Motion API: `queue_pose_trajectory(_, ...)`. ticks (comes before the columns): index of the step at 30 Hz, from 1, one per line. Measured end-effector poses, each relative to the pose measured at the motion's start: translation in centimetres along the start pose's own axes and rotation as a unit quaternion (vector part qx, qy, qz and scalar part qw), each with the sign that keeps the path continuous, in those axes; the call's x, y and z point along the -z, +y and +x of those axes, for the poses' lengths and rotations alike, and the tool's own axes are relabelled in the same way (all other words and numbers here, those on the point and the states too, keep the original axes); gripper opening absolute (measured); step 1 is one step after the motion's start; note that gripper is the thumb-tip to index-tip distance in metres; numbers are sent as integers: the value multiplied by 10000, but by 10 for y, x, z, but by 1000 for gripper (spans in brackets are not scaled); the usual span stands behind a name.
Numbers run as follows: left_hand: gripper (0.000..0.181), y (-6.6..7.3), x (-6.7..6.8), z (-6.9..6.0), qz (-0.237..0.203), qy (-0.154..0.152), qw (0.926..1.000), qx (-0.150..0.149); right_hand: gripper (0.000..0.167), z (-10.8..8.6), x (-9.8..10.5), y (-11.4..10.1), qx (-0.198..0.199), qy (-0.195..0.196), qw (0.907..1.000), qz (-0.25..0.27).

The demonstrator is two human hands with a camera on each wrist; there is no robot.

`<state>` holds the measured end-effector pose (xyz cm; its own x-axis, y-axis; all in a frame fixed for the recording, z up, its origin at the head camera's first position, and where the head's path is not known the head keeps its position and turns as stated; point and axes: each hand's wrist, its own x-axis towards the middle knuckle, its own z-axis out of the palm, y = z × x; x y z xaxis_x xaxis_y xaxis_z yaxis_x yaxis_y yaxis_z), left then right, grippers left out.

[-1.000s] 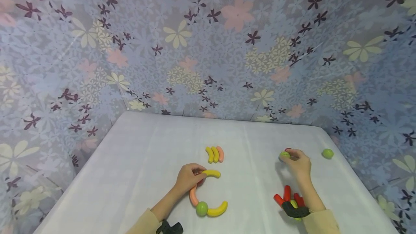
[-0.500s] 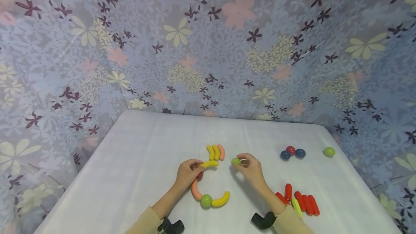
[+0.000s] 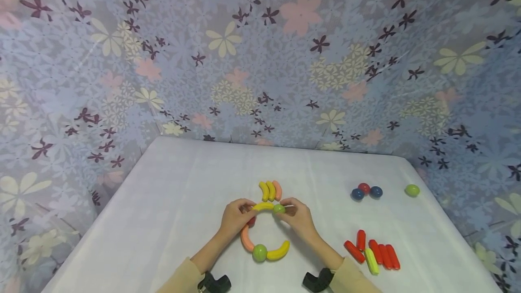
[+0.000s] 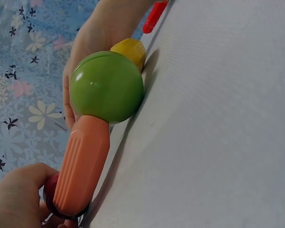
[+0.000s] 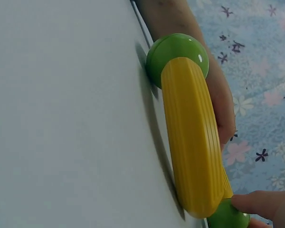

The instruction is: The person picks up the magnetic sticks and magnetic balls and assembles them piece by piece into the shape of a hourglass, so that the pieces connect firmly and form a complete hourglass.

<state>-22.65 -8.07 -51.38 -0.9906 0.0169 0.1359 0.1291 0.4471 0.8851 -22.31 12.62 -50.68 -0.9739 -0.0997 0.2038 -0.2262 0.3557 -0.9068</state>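
In the head view my left hand [image 3: 237,216] grips around a red ball [image 3: 251,221], where it meets the left end of a yellow curved toy bar [image 3: 263,205]. My right hand [image 3: 300,218] pinches a small green ball [image 3: 278,209] at that bar's right end; they look in contact. From the red ball an orange curved bar [image 3: 246,238] runs down to a larger-looking green ball [image 3: 259,252]. Another yellow curved bar [image 3: 278,251] leads right from it, its far end free. The left wrist view shows fingers on the red ball [image 4: 51,190], beside the orange bar [image 4: 83,164].
Behind the hands lie two yellow curved bars [image 3: 267,191] and an orange one [image 3: 277,190]. Blue balls [image 3: 376,191], a red ball [image 3: 364,188] and a green ball [image 3: 412,190] sit far right. Several red straight bars [image 3: 384,255] and a yellow-green bar [image 3: 371,261] lie nearer.
My right hand has carried the green ball left from the ball group to the yellow bar's end. My left hand and the joined curve have shifted slightly away from me.
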Motion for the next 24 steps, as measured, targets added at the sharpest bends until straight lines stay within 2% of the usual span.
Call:
queue_pose_trajectory(3, 19, 1, -1, -1, 54, -23, 10000, -14, 29, -1, 0, 1, -347, 84, 9993, -98)
queue_pose_trajectory(8, 20, 0, -1, -1, 142, -32, 9999, 5, 34, -6, 3, -1, -515, 367, 9975, -312)
queue_pose_trajectory(13, 19, -2, -2, 0, 229, -42, 9997, -18, 28, -31, 11, -10, -993, 748, 9917, -335)
queue_pose_trajectory(18, 20, -3, -3, -2, 161, 104, 9998, -66, 31, -62, 7, -18, -1533, 591, 9862, -201)
queue_pose_trajectory(21, 19, -2, -4, -4, 197, 127, 9997, -91, 37, -75, 2, -22, -1590, 486, 9858, -244)
queue_pose_trajectory(24, 20, -1, -6, -6, 296, 78, 9994, -184, 42, -81, -3, -25, -1457, 433, 9870, -520)
